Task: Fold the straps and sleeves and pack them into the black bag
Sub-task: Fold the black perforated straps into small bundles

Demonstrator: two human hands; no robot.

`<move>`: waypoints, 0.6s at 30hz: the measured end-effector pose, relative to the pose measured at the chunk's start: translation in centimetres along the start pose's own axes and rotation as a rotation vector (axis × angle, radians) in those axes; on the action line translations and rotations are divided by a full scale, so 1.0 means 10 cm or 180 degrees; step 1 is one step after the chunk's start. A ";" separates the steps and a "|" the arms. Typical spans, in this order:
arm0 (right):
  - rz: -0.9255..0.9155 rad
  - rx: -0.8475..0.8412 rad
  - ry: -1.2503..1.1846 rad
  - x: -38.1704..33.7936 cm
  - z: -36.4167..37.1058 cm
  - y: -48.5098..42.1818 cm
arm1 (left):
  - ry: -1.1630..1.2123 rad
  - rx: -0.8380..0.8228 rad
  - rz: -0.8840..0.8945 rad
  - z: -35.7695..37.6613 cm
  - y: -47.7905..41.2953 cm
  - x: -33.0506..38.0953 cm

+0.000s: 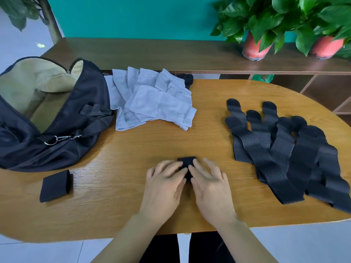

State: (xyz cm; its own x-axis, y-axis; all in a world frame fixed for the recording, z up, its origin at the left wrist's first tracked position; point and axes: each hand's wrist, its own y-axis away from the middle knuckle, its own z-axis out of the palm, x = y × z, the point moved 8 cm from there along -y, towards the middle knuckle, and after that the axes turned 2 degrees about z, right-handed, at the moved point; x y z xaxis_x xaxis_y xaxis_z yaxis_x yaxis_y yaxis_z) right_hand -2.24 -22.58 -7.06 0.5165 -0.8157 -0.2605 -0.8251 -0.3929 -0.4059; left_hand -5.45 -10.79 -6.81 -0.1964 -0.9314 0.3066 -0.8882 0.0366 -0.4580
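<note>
Table: We see a rounded wooden top that carries every item listed below.
Black bag: It lies at the far left of the table. Its mouth gapes open and shows a tan lining. A metal clip hangs on the strap at its near side.
Loose straps: We see a fan of black perforated straps spread flat at the right. Their rounded ends point far and they overlap one another.
Sleeves: A heap of pale grey sleeves lies at the far centre, just beside the bag. The left edge of the heap touches the bag.
Potted plants: Two green plants in red pots stand on the shelf beyond the table, at the far right.
Left hand: The palm faces down at the near centre. The fingers are extended and press on the left part of the small strap.
Right hand: The palm faces down just beside the left hand. The fingers are extended and press on the right part of the same strap.
Folded strap: A black folded strap lies flat at the near left, close to the bag and well apart from the hands.
Small strap: A black strap folded compact lies on the table under both sets of fingertips. Only its far end shows.
</note>
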 end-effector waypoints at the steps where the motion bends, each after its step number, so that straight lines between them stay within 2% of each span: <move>1: -0.0013 -0.0050 0.0056 -0.02 0.05 0.03 | -0.0090 -0.0014 0.0040 0.03 0.03 -0.01; 6: -0.0079 -0.0153 0.0255 -0.17 0.12 0.01 | -0.0327 0.0054 0.0156 -0.03 0.09 -0.07; 13: -0.0330 -0.0324 0.0039 -0.76 0.27 -0.07 | -0.0480 0.0215 -0.0162 -0.37 0.39 -0.42; 18: -0.0455 -0.0688 -0.0062 -1.34 0.44 -0.15 | -0.0823 0.0337 -0.0383 -0.69 0.64 -0.86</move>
State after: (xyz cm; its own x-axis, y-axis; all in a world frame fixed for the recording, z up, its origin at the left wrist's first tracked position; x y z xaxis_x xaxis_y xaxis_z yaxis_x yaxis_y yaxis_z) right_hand -6.89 -9.17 -6.84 0.6339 -0.7380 -0.2315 -0.7722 -0.5869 -0.2435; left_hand -12.30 0.00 -6.62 0.0318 -0.9886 0.1474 -0.8479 -0.1048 -0.5198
